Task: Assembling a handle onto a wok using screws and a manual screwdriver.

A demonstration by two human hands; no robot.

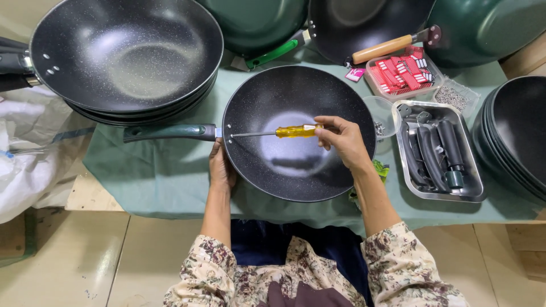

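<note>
A black speckled wok (290, 165) with a dark green handle (168, 132) lies on the green cloth in front of me. My left hand (220, 167) grips the wok's rim just beside the handle joint. My right hand (341, 139) holds a screwdriver (296, 131) with a clear yellow handle over the wok. Its metal shaft points left, and its tip sits at the rivets where the handle meets the wok.
A stack of black woks (122, 54) sits at the back left, more dark pans (515, 133) at the right and back. A steel tray (475, 190) holds several black handles. A clear box (401, 71) holds red packets beside a small bag of screws (452, 96).
</note>
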